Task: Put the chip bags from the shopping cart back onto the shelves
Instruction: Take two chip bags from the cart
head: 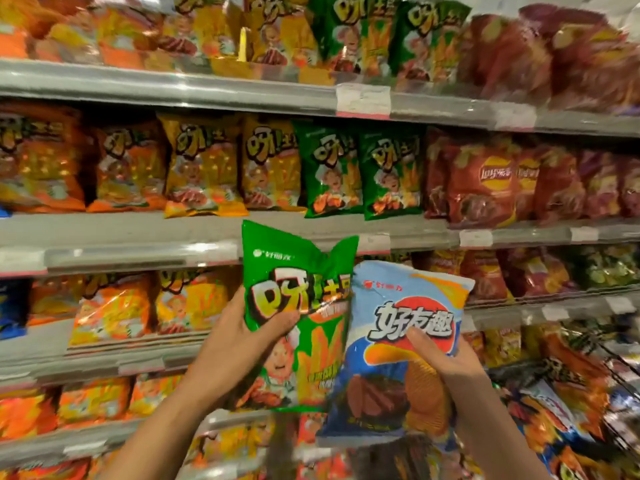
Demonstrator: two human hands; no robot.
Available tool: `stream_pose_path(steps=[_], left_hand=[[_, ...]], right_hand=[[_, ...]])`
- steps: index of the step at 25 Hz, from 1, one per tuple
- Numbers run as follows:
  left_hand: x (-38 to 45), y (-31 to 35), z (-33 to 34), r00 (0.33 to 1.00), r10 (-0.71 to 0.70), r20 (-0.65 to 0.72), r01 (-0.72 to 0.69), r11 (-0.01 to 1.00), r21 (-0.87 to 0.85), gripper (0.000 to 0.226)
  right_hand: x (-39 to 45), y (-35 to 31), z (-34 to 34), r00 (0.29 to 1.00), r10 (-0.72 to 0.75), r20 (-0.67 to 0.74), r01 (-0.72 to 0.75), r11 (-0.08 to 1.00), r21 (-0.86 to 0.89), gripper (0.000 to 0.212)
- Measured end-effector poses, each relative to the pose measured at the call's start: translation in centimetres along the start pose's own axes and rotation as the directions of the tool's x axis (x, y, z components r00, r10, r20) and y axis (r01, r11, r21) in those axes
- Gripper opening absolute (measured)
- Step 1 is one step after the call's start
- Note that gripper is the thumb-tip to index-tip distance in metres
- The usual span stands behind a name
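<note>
— Where are the chip bags right now?

— Two are held up in front of the shelves. The green bag (298, 306) is upright in the left hand (239, 348), whose thumb lies across the bag's front with the fingers curled behind its left edge. The blue bag (401, 344) is in the right hand (446, 362), tilted a little, thumb pressed on the front near the red circle, fingers wrapped round the right side.

— Do the two bags touch?

— Yes, the blue one overlaps the green one's right edge and sits slightly lower.

— What is behind them?

— Rows of stocked shelves. On the middle shelf (138, 230), two matching green bags (360, 174) stand side by side just above the held green bag, with orange and yellow bags (204, 168) to their left and red bags (485, 181) to their right. Price tags (476, 238) run along the shelf edges.

— And the shopping cart?

— At lower right, dark wire of the cart (609, 362) shows, with more bags (554, 403) heaped inside; they are blurred, so I cannot tell how many.
</note>
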State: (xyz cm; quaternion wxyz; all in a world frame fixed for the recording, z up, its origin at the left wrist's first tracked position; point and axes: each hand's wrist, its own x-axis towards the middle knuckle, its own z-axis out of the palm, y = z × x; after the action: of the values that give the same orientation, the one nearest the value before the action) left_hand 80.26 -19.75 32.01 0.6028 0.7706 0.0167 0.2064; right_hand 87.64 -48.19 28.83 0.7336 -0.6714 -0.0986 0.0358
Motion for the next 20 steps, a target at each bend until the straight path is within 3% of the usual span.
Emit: stream_pose_path(steps=[3, 6, 10, 12, 14, 16, 20], left_hand=[[8.9, 1.0, 5.0, 0.996, -0.083, -0.014, 0.08, 0.986, -0.145, 0.055], [15.7, 2.6, 8.8, 0.998, -0.056, -0.033, 0.047, 0.97, -0.237, 0.056], [22.1, 5.1, 12.6, 0.998, -0.034, -0.048, 0.019, 0.959, -0.281, 0.037], [24.7, 6.3, 14.1, 0.999, -0.016, -0.029, 0.008, 0.966, -0.259, 0.029], [27.0, 7.3, 15.6, 1.0, -0.024, -0.013, 0.021, 0.972, -0.232, 0.047], [29.2, 7.8, 16.8, 0.996, -0.086, -0.027, 0.078, 0.972, -0.222, 0.079], [32.3, 8.2, 18.8, 0.985, -0.17, -0.001, 0.163, 0.943, -0.291, 0.115]], right_hand=[[6.9, -1.7, -5.1, 0.997, 0.017, -0.075, -0.016, 1.0, 0.007, 0.071], [12.3, -3.9, -8.7, 0.993, -0.04, -0.116, 0.041, 0.999, 0.007, 0.063], [17.0, -5.8, -11.0, 0.985, -0.117, -0.123, 0.125, 0.99, 0.06, 0.065], [18.7, -6.1, -11.8, 0.979, -0.147, -0.143, 0.156, 0.986, 0.052, 0.076], [20.3, -6.3, -12.8, 0.974, -0.149, -0.171, 0.16, 0.986, 0.048, 0.091], [21.8, -6.7, -13.5, 0.975, -0.144, -0.172, 0.155, 0.986, 0.055, 0.088], [24.4, -7.4, -13.9, 0.977, -0.151, -0.149, 0.163, 0.984, 0.071, 0.092]])
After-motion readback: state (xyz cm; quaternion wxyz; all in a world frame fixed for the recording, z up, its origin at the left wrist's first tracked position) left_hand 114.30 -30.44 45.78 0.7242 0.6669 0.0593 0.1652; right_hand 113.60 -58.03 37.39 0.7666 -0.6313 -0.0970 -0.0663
